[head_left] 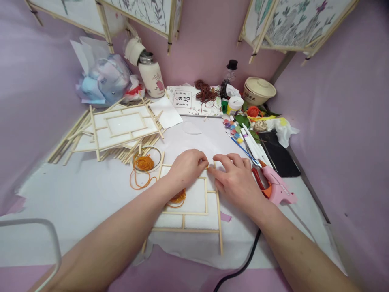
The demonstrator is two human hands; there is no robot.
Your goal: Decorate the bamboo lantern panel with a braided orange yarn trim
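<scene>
My left hand [189, 165] is closed in a pinch above the top right corner of a small wooden stick frame [219, 219] backed with white paper. A speck of orange shows at its fingertips and looks like yarn. My right hand [234, 176] is at that same corner, index finger and thumb apart, fingertips close to the left hand's. Under my left forearm, partly hidden, a bundle of orange yarn [178, 198] lies on the frame. Left of the frame, another ball of orange yarn [144, 162] sits by a round ring with a loose strand.
At the left lie a finished-looking stick panel [124, 125] and many loose sticks [71, 136]. A pink glue gun [278, 184], red-handled pliers [258, 178] and a black phone-like slab [281, 156] are at the right. A bottle [152, 77] and book [194, 101] stand behind; paper lanterns [291, 26] hang above.
</scene>
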